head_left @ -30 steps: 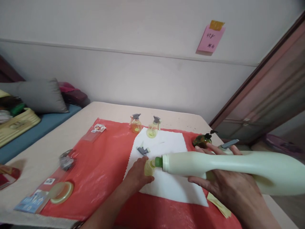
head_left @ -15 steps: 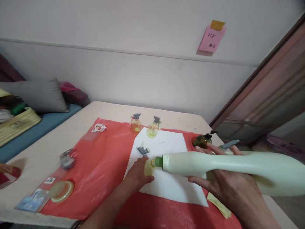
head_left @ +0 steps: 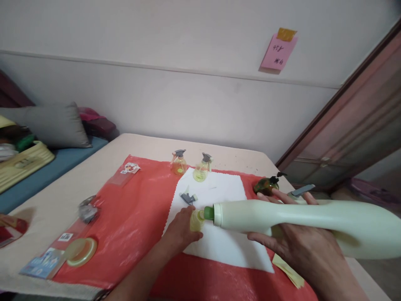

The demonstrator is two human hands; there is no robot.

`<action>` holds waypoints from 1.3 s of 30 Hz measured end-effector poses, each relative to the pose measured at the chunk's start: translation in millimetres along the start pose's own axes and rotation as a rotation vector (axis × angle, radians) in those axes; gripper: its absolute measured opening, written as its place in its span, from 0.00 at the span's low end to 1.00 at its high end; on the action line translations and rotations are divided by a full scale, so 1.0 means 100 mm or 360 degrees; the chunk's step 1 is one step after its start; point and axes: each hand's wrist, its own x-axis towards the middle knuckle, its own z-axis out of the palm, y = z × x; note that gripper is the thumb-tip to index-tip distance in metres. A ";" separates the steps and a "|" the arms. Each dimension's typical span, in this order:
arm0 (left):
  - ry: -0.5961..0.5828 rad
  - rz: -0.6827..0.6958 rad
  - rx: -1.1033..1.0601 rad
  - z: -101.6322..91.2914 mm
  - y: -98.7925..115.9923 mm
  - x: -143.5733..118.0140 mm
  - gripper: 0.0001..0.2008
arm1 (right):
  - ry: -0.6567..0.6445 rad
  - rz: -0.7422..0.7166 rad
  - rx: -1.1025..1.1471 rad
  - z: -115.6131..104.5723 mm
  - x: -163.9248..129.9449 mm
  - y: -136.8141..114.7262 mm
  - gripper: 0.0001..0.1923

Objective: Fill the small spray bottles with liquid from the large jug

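Observation:
My right hand (head_left: 300, 242) grips a large pale green jug (head_left: 282, 213) tipped on its side. The jug's green spout (head_left: 209, 213) meets the mouth of a small yellow-tinted clear bottle (head_left: 196, 221), which my left hand (head_left: 180, 230) holds around its side on a white cloth (head_left: 225, 246). Just beyond that bottle lies a detached grey spray head (head_left: 188, 197). Two spray bottles with grey heads stand behind, one orange-tinted (head_left: 179, 165) and one yellow-tinted (head_left: 200, 171). Whether liquid is flowing cannot be made out.
A dark bottle with a black pump (head_left: 266, 185) is on the right, past my right hand. On the left of the red sheet (head_left: 140, 217) lie a round lid (head_left: 80, 251), a plastic-wrapped item (head_left: 88, 210) and flat packets (head_left: 45, 263). A folded yellow cloth (head_left: 288, 271) lies at the lower right.

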 end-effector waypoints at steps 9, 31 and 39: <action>0.0011 -0.0004 -0.0057 0.00 0.01 -0.01 0.43 | 0.0004 0.0008 0.0060 -0.04 0.03 -0.02 0.33; 0.0079 0.0030 -0.0051 0.00 0.00 0.02 0.40 | 0.0016 -0.0020 0.0003 0.03 0.00 0.00 0.34; 0.0123 0.0087 -0.0249 -0.05 0.06 0.03 0.33 | 0.0138 0.0000 0.0090 0.02 0.06 0.02 0.36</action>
